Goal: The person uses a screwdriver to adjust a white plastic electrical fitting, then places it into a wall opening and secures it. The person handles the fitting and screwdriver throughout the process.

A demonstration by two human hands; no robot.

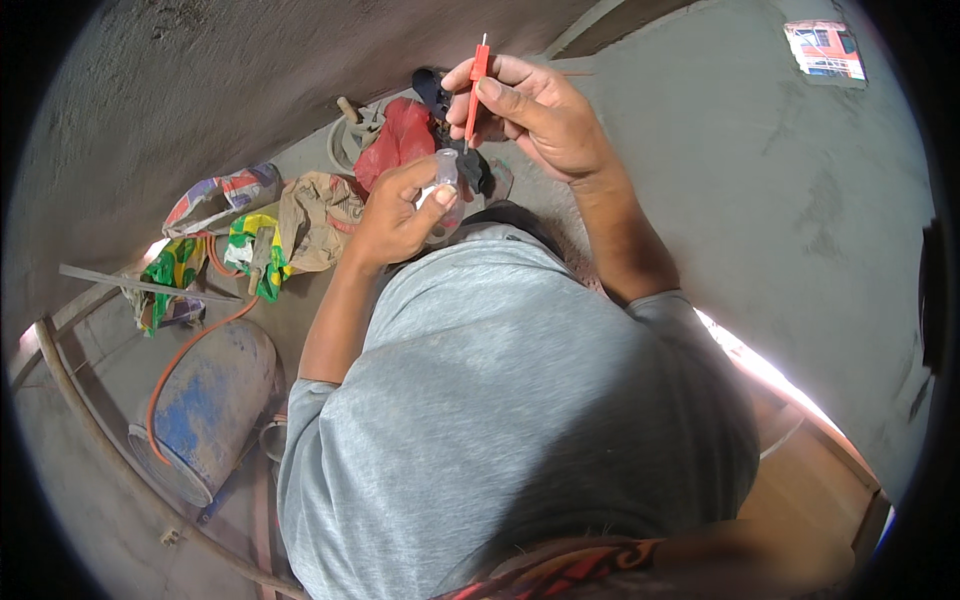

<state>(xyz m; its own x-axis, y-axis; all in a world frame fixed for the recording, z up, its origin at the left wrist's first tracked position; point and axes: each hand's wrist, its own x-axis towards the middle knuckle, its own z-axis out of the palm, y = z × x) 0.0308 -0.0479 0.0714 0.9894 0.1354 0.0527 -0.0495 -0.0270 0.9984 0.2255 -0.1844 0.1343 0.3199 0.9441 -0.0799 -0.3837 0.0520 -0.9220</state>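
Note:
My left hand [393, 218] is closed around a small clear bottle [447, 165] with a narrow neck, its thumb pressed on the side. The bottle stands nearly upright, its mouth at the top. Above it, my right hand [552, 118] pinches a slim red tool [480, 66] between thumb and fingers. A thin pale tip sticks up from the tool's top. Its narrow lower end points down just over the bottle's mouth; whether the two touch, I cannot tell. The tool's exact kind is unclear.
A red plastic bag [398, 140] and crumpled sacks [318, 215] lie beyond my left hand. To the left are a dirty blue drum [210, 400], an orange hose [178, 365] and a long strip [150, 285]. Grey plastered walls [740, 170] rise around me.

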